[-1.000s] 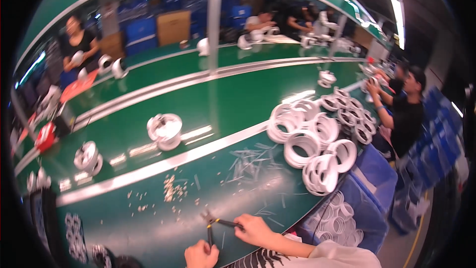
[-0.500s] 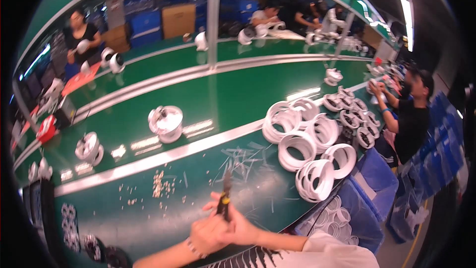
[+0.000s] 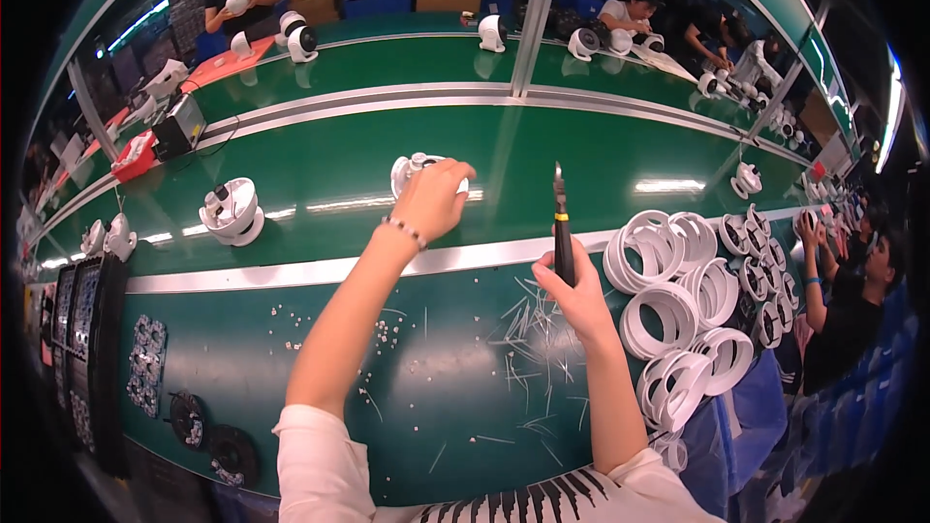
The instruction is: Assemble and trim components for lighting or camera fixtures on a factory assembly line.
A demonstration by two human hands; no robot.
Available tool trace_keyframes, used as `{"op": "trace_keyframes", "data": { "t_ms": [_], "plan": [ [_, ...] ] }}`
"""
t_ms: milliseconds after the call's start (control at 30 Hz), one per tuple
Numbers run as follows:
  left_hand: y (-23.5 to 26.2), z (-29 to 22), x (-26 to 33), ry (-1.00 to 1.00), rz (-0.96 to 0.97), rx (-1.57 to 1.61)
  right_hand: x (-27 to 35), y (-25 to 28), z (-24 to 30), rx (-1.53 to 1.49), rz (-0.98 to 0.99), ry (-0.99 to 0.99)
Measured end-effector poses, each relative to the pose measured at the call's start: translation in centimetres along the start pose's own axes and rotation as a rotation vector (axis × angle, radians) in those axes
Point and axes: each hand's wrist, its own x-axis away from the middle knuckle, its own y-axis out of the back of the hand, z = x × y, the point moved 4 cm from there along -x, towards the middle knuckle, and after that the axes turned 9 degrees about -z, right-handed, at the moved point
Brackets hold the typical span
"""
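My left hand (image 3: 432, 198) reaches out over the green conveyor belt (image 3: 339, 145) and closes its fingers on a white round housing part (image 3: 409, 168). A bead bracelet sits on that wrist. My right hand (image 3: 573, 287) holds a pair of small cutters (image 3: 561, 223) upright, black handle in the fist, metal tip pointing away from me. Cut white plastic strips (image 3: 531, 339) lie scattered on the green bench below my right hand.
Several white plastic rings (image 3: 678, 291) are stacked at the right. Another white housing (image 3: 231, 210) rides the belt at the left. Black trays of small parts (image 3: 145, 363) line the left edge. A seated person (image 3: 852, 315) works at the right; other people work across the line.
Both arms have stretched forward from near my body. The left hand let go of the cutters and took hold of the white housing on the belt; the right hand raised the cutters upright.
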Motion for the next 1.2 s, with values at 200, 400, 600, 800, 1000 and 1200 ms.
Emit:
{"op": "trace_keyframes", "data": {
  "t_ms": [200,400,600,800,1000,1200],
  "plan": [
    [-5.8,3.1,-0.1,0.074,0.267,-0.379,-3.7,-0.5,-4.2,0.186,-0.039,-0.008],
    [-4.2,4.4,-1.7,0.203,0.195,-0.232,-4.3,0.0,-5.1,0.519,-0.034,0.114],
    [-2.8,5.0,-2.5,0.3,0.254,-0.259,-4.6,-2.5,-3.3,0.987,-0.048,0.35],
    [-4.1,4.0,-2.6,0.278,0.218,-0.194,-5.4,-3.6,-2.7,1.104,-0.058,0.374],
    [-5.5,3.2,-3.3,0.262,0.26,-0.192,-6.7,-3.0,-2.5,1.123,-0.054,0.34],
    [-1.7,-0.6,-2.9,0.056,-0.286,0.12,-6.3,1.2,-2.6,0.787,-0.257,0.229]
  ]
}}
